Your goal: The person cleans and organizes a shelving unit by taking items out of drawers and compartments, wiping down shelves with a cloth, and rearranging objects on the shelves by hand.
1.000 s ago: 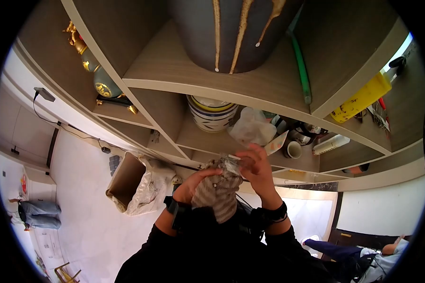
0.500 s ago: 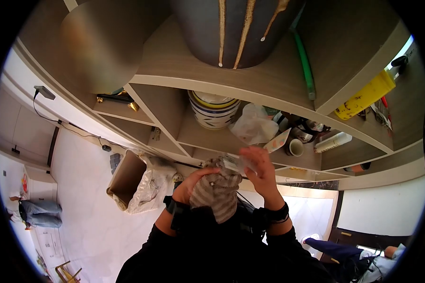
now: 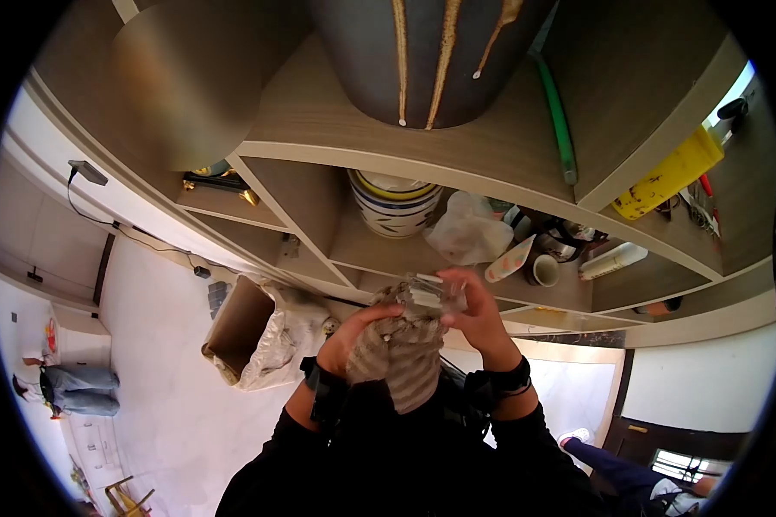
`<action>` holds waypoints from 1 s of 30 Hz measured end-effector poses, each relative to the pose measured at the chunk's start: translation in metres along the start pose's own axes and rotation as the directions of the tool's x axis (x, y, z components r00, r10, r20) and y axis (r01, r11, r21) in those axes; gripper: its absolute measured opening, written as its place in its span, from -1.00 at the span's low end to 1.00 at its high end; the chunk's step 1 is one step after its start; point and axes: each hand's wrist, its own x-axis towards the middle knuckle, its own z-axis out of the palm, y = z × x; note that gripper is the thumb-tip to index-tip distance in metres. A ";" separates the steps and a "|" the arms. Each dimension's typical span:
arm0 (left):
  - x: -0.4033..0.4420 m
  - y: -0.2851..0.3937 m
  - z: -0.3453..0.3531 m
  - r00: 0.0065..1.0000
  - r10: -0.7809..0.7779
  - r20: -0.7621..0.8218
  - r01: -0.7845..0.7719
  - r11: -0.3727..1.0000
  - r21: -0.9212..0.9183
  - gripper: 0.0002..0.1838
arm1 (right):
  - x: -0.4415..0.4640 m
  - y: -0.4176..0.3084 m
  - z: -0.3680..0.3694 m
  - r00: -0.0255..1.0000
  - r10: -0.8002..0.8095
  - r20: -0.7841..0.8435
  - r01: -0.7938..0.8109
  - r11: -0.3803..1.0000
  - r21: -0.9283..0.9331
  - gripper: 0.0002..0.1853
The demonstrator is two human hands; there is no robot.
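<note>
Your left hand (image 3: pixel 347 340) is clamped on the striped cloth (image 3: pixel 397 358), gathered in front of your chest. Your right hand (image 3: pixel 483 323) has its fingers and thumb closed around the transparent item (image 3: pixel 427 297), which lies against the upper end of the cloth; you can't tell its exact shape.

Just beyond your hands runs the shelf unit (image 3: pixel 362 164). In the compartment ahead of you are the blue-and-white pot (image 3: pixel 394 214), the white plastic bag (image 3: pixel 470 233), the patterned strip (image 3: pixel 510 260) and the small cup (image 3: pixel 541 270). The big dark pot (image 3: pixel 414 65) stands on the shelf above, with the green tube (image 3: pixel 556 121) to its right; the yellow container (image 3: pixel 668 179) leans further right. A blurred round shape (image 3: pixel 185 86) hides part of the left shelves.

On the floor to your left sits the open box (image 3: pixel 241 332), beside a crumpled pale bag (image 3: pixel 276 349). One person (image 3: pixel 78 388) is well off to the left; another's leg (image 3: pixel 608 465) shows at lower right.
</note>
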 end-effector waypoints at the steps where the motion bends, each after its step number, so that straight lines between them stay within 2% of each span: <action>1: 0.000 0.000 -0.003 1.000 -0.001 -0.003 0.001 1.000 0.004 -0.65 | 0.001 0.000 0.002 0.989 0.124 -0.084 -0.120 0.991 0.053 -0.44; 2: 0.000 -0.001 -0.006 0.999 0.003 -0.032 -0.003 1.000 0.007 -0.64 | 0.001 0.005 0.000 0.989 0.122 -0.086 -0.117 0.992 0.057 -0.44; 4: 0.000 -0.002 -0.015 0.998 0.010 -0.059 -0.009 1.000 0.019 -0.64 | 0.003 0.021 -0.004 0.992 -0.126 -0.025 0.115 0.961 -0.252 -0.51; 5: -0.002 -0.002 -0.022 0.998 0.036 -0.043 -0.038 0.998 -0.052 -0.64 | 0.000 0.022 -0.005 0.991 -0.131 -0.024 0.121 0.962 -0.245 -0.51; 6: -0.003 -0.002 -0.032 0.997 0.065 -0.034 -0.069 0.990 -0.123 -0.64 | -0.004 0.024 -0.007 0.979 -0.180 -0.099 0.115 0.879 -0.463 -0.54; 7: 0.000 -0.002 -0.043 0.996 0.073 -0.050 -0.079 0.990 -0.120 -0.64 | -0.005 0.026 -0.005 0.957 -0.241 -0.159 0.081 0.753 -0.653 -0.56; 8: 0.007 -0.001 -0.058 0.877 -0.081 0.474 0.295 0.868 -0.399 -0.64 | -0.005 0.019 0.004 0.942 -0.246 -0.229 0.043 0.765 -0.643 -0.62; 9: 0.015 -0.002 -0.081 0.915 -0.066 0.397 0.253 0.861 -0.441 -0.64 | -0.003 0.019 0.010 0.944 -0.246 -0.220 0.056 0.776 -0.628 -0.62; 11: 0.030 -0.004 -0.128 0.971 -0.035 0.236 0.154 0.850 -0.505 -0.63 | -0.002 0.018 0.016 0.930 -0.368 -0.018 0.232 0.622 -0.748 -0.74; 12: 0.022 -0.004 -0.087 0.993 0.100 0.056 -0.078 0.948 -0.307 -0.63 | 0.000 0.009 0.028 0.927 -0.375 0.003 0.257 0.630 -0.733 -0.83; 13: 0.010 -0.003 -0.047 0.960 0.268 -0.086 -0.273 0.960 -0.058 -0.62 | 0.003 0.011 0.035 0.926 -0.377 0.003 0.259 0.632 -0.731 -0.83; 14: -0.006 0.003 -0.015 0.964 0.266 -0.024 -0.267 0.958 -0.107 -0.65 | 0.003 0.013 0.040 0.919 -0.392 0.046 0.294 0.600 -0.745 -0.84; 15: 0.001 0.002 -0.026 0.964 0.265 -0.025 -0.267 0.958 -0.105 -0.65 | 0.004 0.015 0.045 0.910 -0.406 0.089 0.327 0.566 -0.757 -0.84; 17: 0.022 -0.002 -0.063 0.966 0.185 0.183 -0.126 0.948 -0.294 -0.66 | 0.012 0.015 0.054 0.899 -0.428 0.093 0.340 0.546 -0.765 -0.85; 18: 0.027 -0.008 -0.065 0.951 0.309 0.018 -0.308 0.950 -0.054 -0.68 | 0.015 0.017 0.056 0.905 -0.411 0.105 0.332 0.532 -0.779 -0.86; 19: 0.029 -0.009 -0.067 0.951 0.309 0.015 -0.308 0.950 -0.054 -0.68 | 0.017 0.019 0.057 0.912 -0.394 0.117 0.325 0.518 -0.792 -0.87; 21: 0.030 -0.009 -0.066 0.942 0.293 -0.164 -0.299 0.954 -0.012 -0.69 | 0.020 0.024 0.053 0.906 -0.397 0.147 0.353 0.515 -0.782 -0.86; 23: 0.022 -0.005 -0.047 0.959 0.240 -0.152 -0.250 0.967 -0.048 -0.68 | 0.020 0.024 0.050 0.895 -0.408 0.178 0.383 0.502 -0.776 -0.84; 25: 0.018 0.001 -0.040 0.973 0.188 -0.134 -0.199 0.977 -0.078 -0.68 | 0.019 0.022 0.046 0.904 -0.402 0.142 0.372 0.580 -0.725 -0.85; 26: 0.015 0.005 -0.047 0.994 0.105 0.019 -0.102 0.988 -0.116 -0.67 | 0.017 0.019 0.044 0.903 -0.408 0.136 0.371 0.577 -0.728 -0.85; 27: 0.013 0.006 -0.052 0.985 0.022 0.173 0.002 0.990 -0.140 -0.66 | 0.014 0.015 0.043 0.926 -0.377 -0.034 0.271 0.723 -0.635 -0.85; 28: 0.016 0.002 -0.051 0.998 0.058 0.019 -0.055 0.991 -0.125 -0.65 | 0.011 0.011 0.040 0.930 -0.313 -0.195 0.178 0.844 -0.506 -0.84; 29: 0.019 -0.002 -0.050 0.986 0.093 -0.135 -0.106 0.990 -0.094 -0.64 | 0.011 0.012 0.034 0.928 -0.315 -0.199 0.178 0.843 -0.508 -0.84; 30: 0.019 -0.003 -0.049 0.980 0.155 -0.125 -0.166 0.983 -0.076 -0.63 | 0.014 0.015 0.024 0.901 -0.311 -0.301 0.166 0.891 -0.423 -0.83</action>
